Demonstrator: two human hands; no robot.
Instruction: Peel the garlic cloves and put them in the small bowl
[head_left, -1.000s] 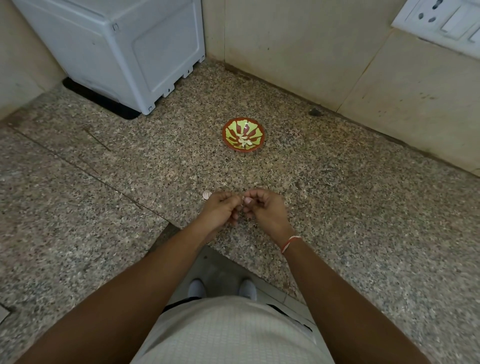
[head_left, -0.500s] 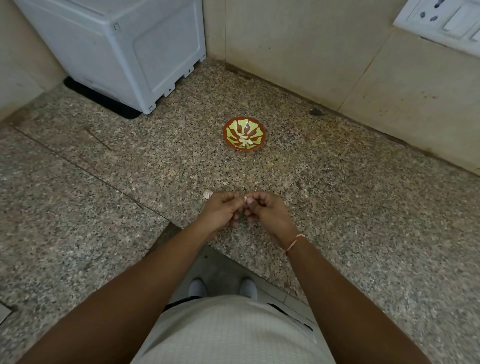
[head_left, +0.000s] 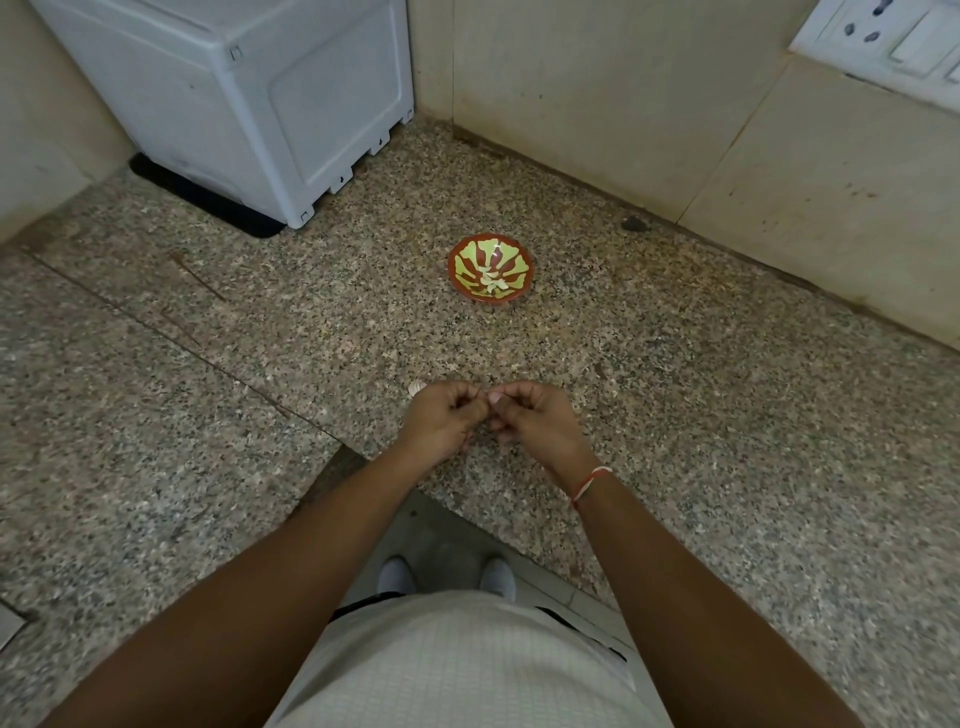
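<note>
A speckled stone surface (head_left: 727, 415) fills the corner, with a white appliance (head_left: 249, 98) at the back. The small bowl (head_left: 490, 274) sits well beyond the hands, a few peeled pieces inside. Left hand (head_left: 441, 423) and right hand (head_left: 540, 421) meet, fingers curled, pinching a garlic clove (head_left: 485, 408) that's barely visible. Peeling seems underway; next comes stripping the skin, then reaching forward to the bowl.

One head-worn, wide-angle view is given, aimed forward and steeply down over the speckled counter (head_left: 727, 441). The forearms are seen close at the bottom edge; the tiled wall (head_left: 597, 93) is taken in at the top.
</note>
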